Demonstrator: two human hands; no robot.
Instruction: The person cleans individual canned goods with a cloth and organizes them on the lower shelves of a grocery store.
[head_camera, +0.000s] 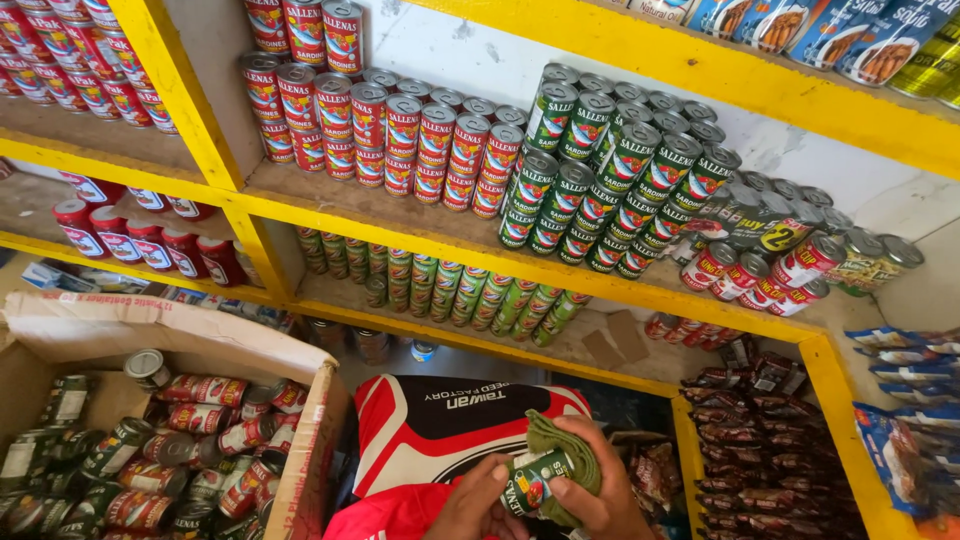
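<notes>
My left hand (478, 503) grips a green-labelled tin can (527, 482) low in the middle of the view. My right hand (597, 490) presses a green cloth (563, 452) around the can's far side. Both hands hover over a red, white and black sack (430, 425). Straight ahead, yellow shelves hold stacked red-labelled cans (385, 130) and green-labelled cans (620, 170).
An open cardboard box (305, 455) at lower left holds several loose red and green cans. The yellow shelf frame (430, 235) crosses the view. More green cans (450, 290) fill a lower shelf. Dark snack packets (765, 450) lie at lower right, blue packets (905, 400) at the right edge.
</notes>
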